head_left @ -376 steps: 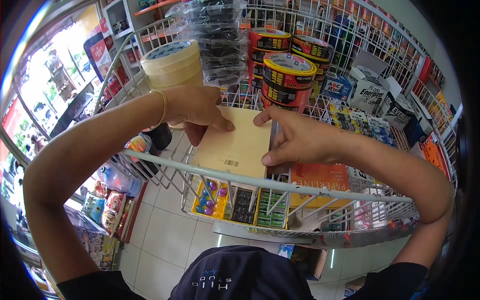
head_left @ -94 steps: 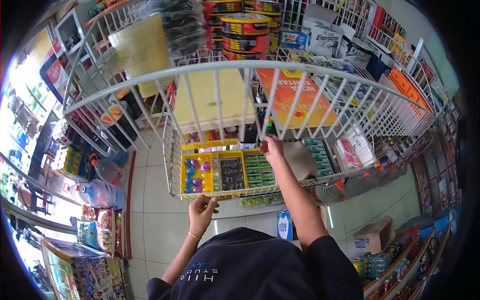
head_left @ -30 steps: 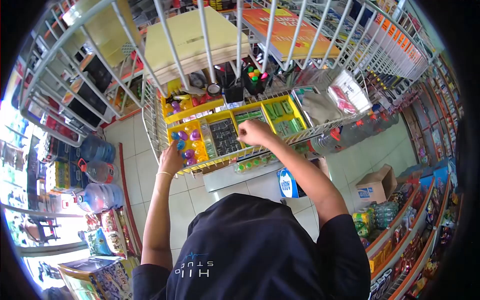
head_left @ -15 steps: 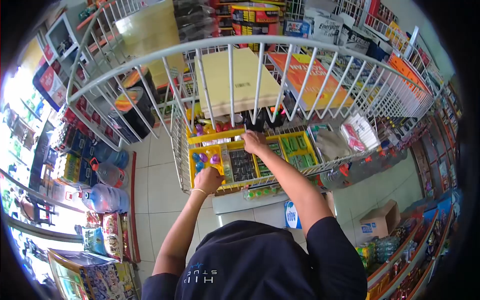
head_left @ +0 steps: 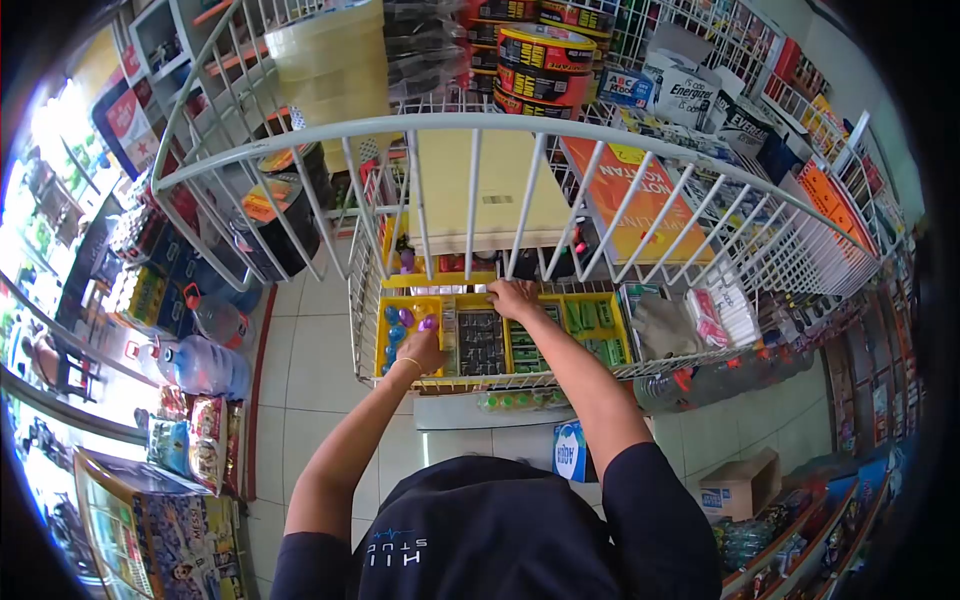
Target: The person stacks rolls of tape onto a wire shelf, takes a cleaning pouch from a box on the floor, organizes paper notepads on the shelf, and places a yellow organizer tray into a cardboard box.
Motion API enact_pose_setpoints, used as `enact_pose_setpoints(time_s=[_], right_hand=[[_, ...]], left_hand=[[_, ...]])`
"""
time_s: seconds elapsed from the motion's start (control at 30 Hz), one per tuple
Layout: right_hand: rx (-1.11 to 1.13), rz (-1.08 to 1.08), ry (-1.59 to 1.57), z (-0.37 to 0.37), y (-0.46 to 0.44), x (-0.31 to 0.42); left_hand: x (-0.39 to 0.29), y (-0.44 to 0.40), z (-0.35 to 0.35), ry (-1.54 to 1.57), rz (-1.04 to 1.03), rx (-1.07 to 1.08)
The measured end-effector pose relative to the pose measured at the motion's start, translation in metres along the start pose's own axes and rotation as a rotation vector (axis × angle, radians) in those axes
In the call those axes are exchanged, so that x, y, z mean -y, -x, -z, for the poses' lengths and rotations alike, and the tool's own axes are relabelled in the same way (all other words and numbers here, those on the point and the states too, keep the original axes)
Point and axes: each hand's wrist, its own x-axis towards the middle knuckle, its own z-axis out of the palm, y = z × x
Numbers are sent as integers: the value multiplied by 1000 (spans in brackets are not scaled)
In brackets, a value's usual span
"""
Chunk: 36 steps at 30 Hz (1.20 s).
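In the wire basket sits a yellow divided tray (head_left: 464,381). Its left compartment holds small rounded blue items (head_left: 391,315) and purple ones. My left hand (head_left: 422,350) is in that compartment, fingers closed at a small purple rounded item (head_left: 429,323); the fingertips are partly hidden. My right hand (head_left: 514,298) has its fingers curled over the tray's far edge. Between my hands is a compartment of small dark boxed items (head_left: 480,340). Green packets (head_left: 590,316) fill the compartments on the right.
White wire bars (head_left: 470,122) arch in front of a cream stack (head_left: 490,190) and an orange book (head_left: 640,200). Tape rolls (head_left: 545,65) stand behind. A grey cloth-like item (head_left: 662,325) lies right of the tray. Water bottles (head_left: 205,365) stand at left, a cardboard box (head_left: 742,485) at lower right.
My left hand has moved up to the purple item in the left compartment. The right hand stays at the tray's far edge. The whole view has shifted slightly.
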Motion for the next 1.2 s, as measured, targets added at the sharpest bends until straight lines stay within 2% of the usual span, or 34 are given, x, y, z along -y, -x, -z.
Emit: enact_pose_setpoints(time_s=[0.07, 0.17, 0.23, 0.3, 0.37, 0.4, 0.53, 0.57, 0.63, 0.7, 0.77, 0.83, 0.87, 0.9, 0.97, 1.0, 1.03, 1.1, 1.13, 1.17, 1.2], right_hand=[[33, -43, -7, -4, -3, -6], [-17, 25, -91, -13, -10, -17], [1, 36, -115, -11, -13, -20], [-81, 11, -186, -17, -21, -25], [144, 76, -112, 15, -21, -17], [65, 114, -159, 4, -26, -26], [109, 242, -336, 25, -36, -30], [62, 249, -202, 36, -35, -28], [80, 253, -254, 61, -28, -26], [22, 228, -280, 31, -48, -60], [85, 8, -125, 61, -32, -56], [115, 198, -241, 23, -54, -101], [-208, 397, -266, 35, -36, -105], [-210, 387, -263, 46, -24, -110], [103, 115, -675, 61, -6, -123], [61, 98, -348, 151, 43, -75], [57, 90, -350, 146, 46, -87], [57, 33, -621, 134, 53, -121], [-27, 118, -625, 150, 69, -119], [-37, 109, -625, 164, 85, -117], [11, -5, -649, 177, 100, -117]], left_hand=[[0, -2, -6, -10, -13, -160], [-3, 6, -2, -53, -59, -265], [-1, 6, 3, -31, -89, -286], [-1, 6, 9, -10, -119, -305], [-15, 17, 25, -66, -98, -289], [-23, 25, 32, -57, -104, -342], [-36, 31, 53, -123, -86, -345], [-40, 34, 58, -124, -86, -343], [-50, 40, 69, -135, -126, -366], [-64, 49, 77, -146, -150, -374], [-83, 65, 86, -197, -153, -398], [-100, 83, 92, -188, -204, -412], [-107, 89, 93, -173, -227, -401], [-114, 95, 94, -158, -248, -390], [-126, 104, 90, -168, -288, -412], [-130, 109, 86, -112, -323, -460], [-134, 114, 82, -56, -357, -507], [-148, 132, 74, 39, -354, -565], [-154, 138, 68, 137, -344, -626], [-155, 138, 60, 132, -357, -621], [-153, 135, 51, 222, -467, -799]])
